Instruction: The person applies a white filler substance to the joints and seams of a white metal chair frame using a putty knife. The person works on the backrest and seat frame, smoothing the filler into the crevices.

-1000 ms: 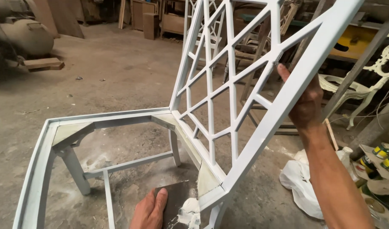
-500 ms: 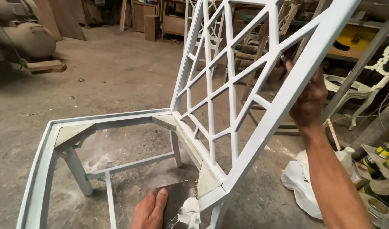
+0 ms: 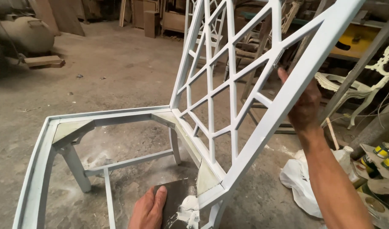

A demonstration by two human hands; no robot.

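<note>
**Two hands on a white-primed chair frame**

Nearest the camera, the left hand (image 3: 148, 210) lies flat, fingers together, pressing a dark sheet of sandpaper (image 3: 174, 202) against the lower corner of the chair frame (image 3: 118, 116), where the seat rail meets the back upright. It presses rather than clamps; the palm lies over the sheet's left part. Just to the right of that hand, touching the sheet's edge, sits a lump of white filler (image 3: 189, 210) smeared on the joint.

Up and to the right of the sandpaper, the right hand (image 3: 303, 104) is closed around the slanting side rail of the chair back (image 3: 228, 85) from behind, with the thumb showing over the front edge beside the lattice bars. The forearm runs down from that grip to the lower right corner of the view.

Left of both hands the open seat frame spreads out, its legs and stretchers standing on a dusty concrete floor (image 3: 118, 72).

Below the right forearm lies a crumpled white cloth (image 3: 302, 182), with small paint cans (image 3: 383, 154) just beyond it.

Farther off behind the right hand stands an ornate white chair (image 3: 364, 87). Far to the left of the grip sit a rounded tank (image 3: 27, 34) and a wooden block (image 3: 41, 61).
</note>
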